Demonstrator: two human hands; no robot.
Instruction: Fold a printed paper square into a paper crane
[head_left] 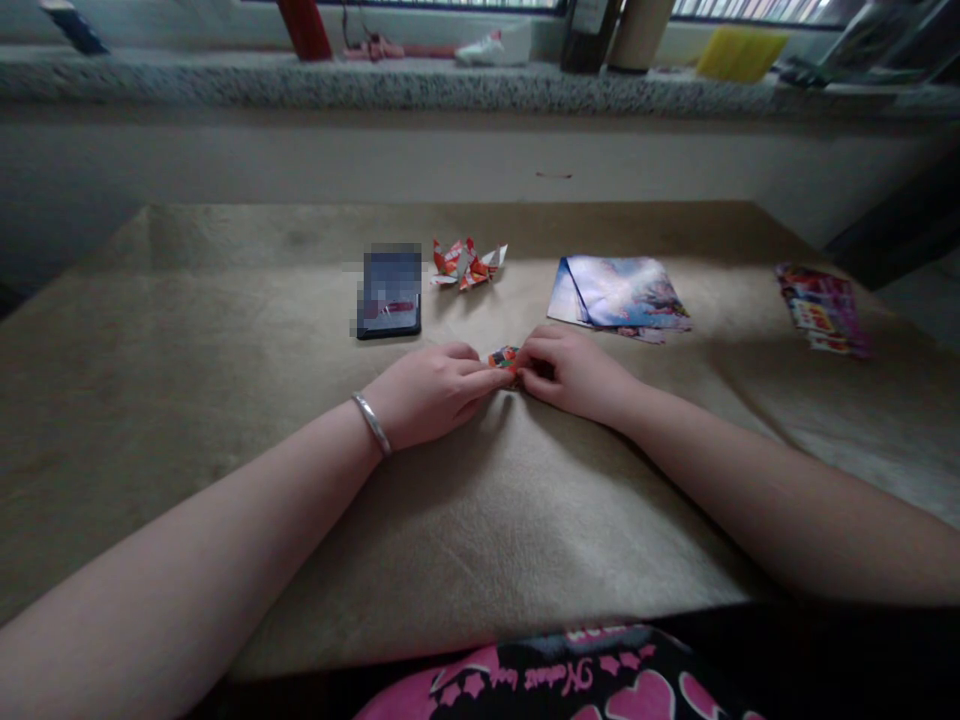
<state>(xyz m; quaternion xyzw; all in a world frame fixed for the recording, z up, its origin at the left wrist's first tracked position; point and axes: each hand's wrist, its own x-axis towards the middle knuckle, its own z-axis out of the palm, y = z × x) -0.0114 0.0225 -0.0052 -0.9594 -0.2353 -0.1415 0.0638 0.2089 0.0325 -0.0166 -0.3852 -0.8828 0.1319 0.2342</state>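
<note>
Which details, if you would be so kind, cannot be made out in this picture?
All in the head view:
- Folded paper: its full shape, partly covered by the left hand and right hand; how firmly each grips is unclear.
- Device: its screen, pixelated.
- Far-right papers: their print, too small and blurred.
- Red cylinder: its top, cut off by the upper edge.

Two hands (435, 393) (574, 368), two folded papers (501, 358) (466, 266)
One surface (450, 560), one phone (391, 292), two paper stacks (626, 292) (823, 310), sheets (641, 290) too overlapped to count; one bracelet (371, 423); one sill (450, 88) with one yellow block (741, 54) and one red cylinder (304, 28).
</note>
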